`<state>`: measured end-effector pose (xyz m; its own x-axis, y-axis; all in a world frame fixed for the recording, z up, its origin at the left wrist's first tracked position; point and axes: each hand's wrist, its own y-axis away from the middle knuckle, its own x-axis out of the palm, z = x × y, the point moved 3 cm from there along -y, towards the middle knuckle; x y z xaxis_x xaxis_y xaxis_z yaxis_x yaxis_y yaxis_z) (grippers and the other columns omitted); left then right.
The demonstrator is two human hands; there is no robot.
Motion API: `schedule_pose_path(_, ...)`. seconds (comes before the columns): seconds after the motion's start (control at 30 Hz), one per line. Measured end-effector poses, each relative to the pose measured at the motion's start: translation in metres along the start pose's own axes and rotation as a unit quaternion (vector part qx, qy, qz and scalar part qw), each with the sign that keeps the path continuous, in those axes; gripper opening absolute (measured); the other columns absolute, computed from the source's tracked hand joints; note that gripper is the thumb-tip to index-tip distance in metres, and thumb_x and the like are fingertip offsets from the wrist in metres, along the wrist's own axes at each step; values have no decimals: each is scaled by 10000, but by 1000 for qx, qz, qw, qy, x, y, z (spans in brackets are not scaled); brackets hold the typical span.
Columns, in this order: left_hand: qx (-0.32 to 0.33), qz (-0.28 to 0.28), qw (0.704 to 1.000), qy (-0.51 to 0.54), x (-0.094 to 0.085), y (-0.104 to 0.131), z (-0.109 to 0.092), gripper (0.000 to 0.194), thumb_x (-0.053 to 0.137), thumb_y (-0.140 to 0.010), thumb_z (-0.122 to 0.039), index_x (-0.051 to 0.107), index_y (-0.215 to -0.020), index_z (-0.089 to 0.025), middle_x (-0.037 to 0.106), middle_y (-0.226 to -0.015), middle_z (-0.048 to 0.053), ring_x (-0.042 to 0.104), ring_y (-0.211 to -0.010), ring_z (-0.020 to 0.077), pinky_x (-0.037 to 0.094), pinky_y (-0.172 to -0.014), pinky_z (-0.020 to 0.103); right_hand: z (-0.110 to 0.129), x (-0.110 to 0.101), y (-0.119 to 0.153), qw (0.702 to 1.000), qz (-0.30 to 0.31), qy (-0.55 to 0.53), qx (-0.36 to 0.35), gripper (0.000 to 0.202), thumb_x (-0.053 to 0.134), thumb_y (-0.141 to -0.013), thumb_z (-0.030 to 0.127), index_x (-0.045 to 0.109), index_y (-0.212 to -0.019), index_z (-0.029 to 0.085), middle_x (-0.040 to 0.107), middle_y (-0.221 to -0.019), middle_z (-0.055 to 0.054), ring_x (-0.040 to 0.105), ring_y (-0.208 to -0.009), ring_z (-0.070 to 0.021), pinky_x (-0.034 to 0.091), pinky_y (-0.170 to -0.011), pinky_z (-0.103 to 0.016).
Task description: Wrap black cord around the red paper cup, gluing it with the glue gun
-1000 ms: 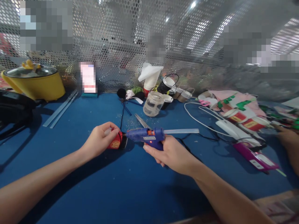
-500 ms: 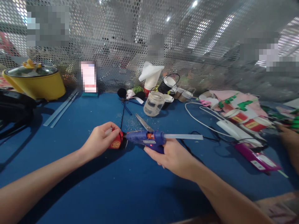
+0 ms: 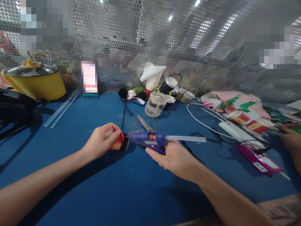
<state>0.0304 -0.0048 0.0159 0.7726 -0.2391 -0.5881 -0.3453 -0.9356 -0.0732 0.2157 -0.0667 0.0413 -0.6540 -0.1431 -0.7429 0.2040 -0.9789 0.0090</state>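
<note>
My left hand (image 3: pixel 103 138) is closed around a small red paper cup (image 3: pixel 117 145) lying on its side, with gold print and a black band near one end. A black cord (image 3: pixel 123 117) runs from the cup back to a dark ball of yarn (image 3: pixel 123 93). In my right hand (image 3: pixel 176 157) is a blue glue gun (image 3: pixel 147 138), its nozzle pointing left at the cup's black band. From the gun's rear sticks a clear glue stick (image 3: pixel 187 138); a small red light glows on its body. Scissors (image 3: pixel 145 123) lie just behind the gun.
A clear plastic jar (image 3: pixel 155 106) and black-wrapped cups stand at the back. To the right lie a white power strip (image 3: pixel 237 133), a purple device (image 3: pixel 260 159) and looping cables. Another person's hand (image 3: pixel 291 141) is at the right edge. A yellow pot (image 3: pixel 35 84) stands left, near glue sticks (image 3: pixel 62 108).
Almost nothing differs. The glue gun's nozzle has shifted very slightly right relative to the cup; both hands keep their hold.
</note>
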Motion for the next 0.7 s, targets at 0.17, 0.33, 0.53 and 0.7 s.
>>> schedule_pose_path(0.17,3,-4,1000,2,0,-1,0,257,436,-764,-384,538,-729,-151,566,-639,9,494,-584,131,391,-530,219,-1,1,0,1000,3,4,-1,132,461,-761,274,564,-748,191,458,-403,51,452,-370,-109,369,-417,-231)
schedule_pose_path(0.33,-4,-1,1000,4,1,0,-1,251,437,-766,-378,534,-731,-150,561,-629,5,483,-578,126,387,-527,216,-2,2,0,1000,7,16,0,163,455,-766,301,577,-777,193,456,-410,42,455,-383,-118,353,-411,-232)
schedule_pose_path(0.53,-4,-1,1000,8,1,0,0,253,441,-767,-387,529,-727,-153,558,-632,5,479,-579,126,384,-528,220,-3,2,1,999,-1,41,5,157,464,-759,300,565,-802,187,458,-406,45,445,-374,-116,346,-412,-232)
schedule_pose_path(0.7,-5,2,1000,18,1,0,0,255,443,-767,-390,529,-731,-153,562,-643,8,488,-587,129,391,-541,228,-1,2,1,999,2,44,5,140,463,-760,296,552,-756,188,460,-404,45,441,-371,-112,351,-416,-232)
